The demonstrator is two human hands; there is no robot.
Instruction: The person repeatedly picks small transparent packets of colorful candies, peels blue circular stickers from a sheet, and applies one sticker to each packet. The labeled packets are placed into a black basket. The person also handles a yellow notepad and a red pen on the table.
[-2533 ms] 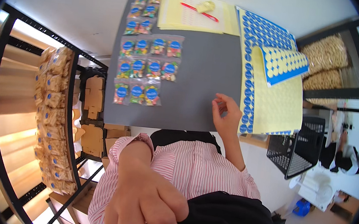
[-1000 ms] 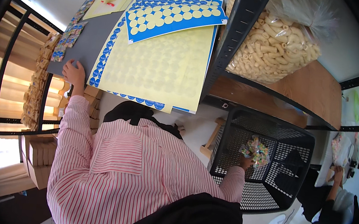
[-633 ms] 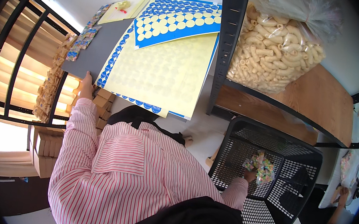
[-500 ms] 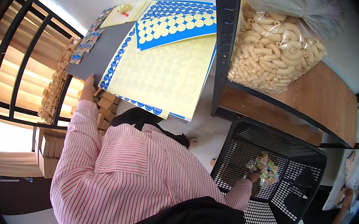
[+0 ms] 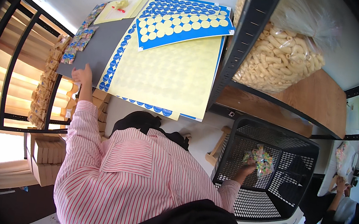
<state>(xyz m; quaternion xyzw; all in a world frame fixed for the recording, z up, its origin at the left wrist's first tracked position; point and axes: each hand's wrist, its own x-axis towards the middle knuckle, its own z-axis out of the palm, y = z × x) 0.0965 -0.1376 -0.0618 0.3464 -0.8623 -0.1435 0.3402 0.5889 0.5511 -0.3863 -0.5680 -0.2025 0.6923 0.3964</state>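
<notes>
My left hand point(image 5: 82, 75) rests at the near edge of the grey tabletop point(image 5: 93, 52), fingers loosely spread and nothing held. Close beyond it lie small clear packets point(image 5: 82, 39) with colourful contents. On the right, my right hand point(image 5: 247, 169) reaches down into a black plastic basket point(image 5: 261, 210). It grips clear packets of small multicoloured pieces point(image 5: 263, 161); its fingertips are partly hidden by them.
Blue and pale yellow sticker sheets point(image 5: 162, 71) cover much of the table. A dark shelf post point(image 5: 243, 44) stands beside a big bag of beige tube-shaped pieces point(image 5: 276, 61). Brown packets point(image 5: 46, 85) hang at left. Another person's hands point(image 5: 341, 186) work at far right.
My left hand has shifted onto the tabletop edge, its fingers now more in sight. My right hand stays in the basket by the packets. The view has turned slightly.
</notes>
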